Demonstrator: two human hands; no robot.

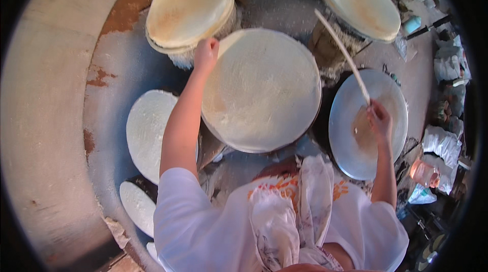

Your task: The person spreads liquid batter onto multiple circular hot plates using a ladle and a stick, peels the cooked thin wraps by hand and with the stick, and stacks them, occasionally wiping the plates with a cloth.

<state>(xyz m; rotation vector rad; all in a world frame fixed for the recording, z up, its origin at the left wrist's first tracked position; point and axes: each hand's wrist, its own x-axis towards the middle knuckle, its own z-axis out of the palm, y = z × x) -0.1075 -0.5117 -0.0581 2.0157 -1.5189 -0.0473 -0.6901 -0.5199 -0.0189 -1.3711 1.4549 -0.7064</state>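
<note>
My right hand [379, 119] grips the lower end of a long pale stick [343, 51], which slants up and left over a bare round metal griddle [343, 146] with a brown patch in its middle. My left hand [207, 54] is curled into a fist at the upper left rim of the central griddle, beside a stack of round flatbreads [190, 9]; whether it pinches anything is hidden. A thin pale round sheet [263, 92], apparently dough or flatbread, covers the central griddle before me.
Another flatbread stack [360, 5] rests on a rough support [331, 43] at upper right. Pale round discs [146, 131] lie left of my left forearm. A curved wall [49, 92] bounds the left side. Plastic bags [440, 142] and an orange-tinted jar [423, 173] crowd the right edge.
</note>
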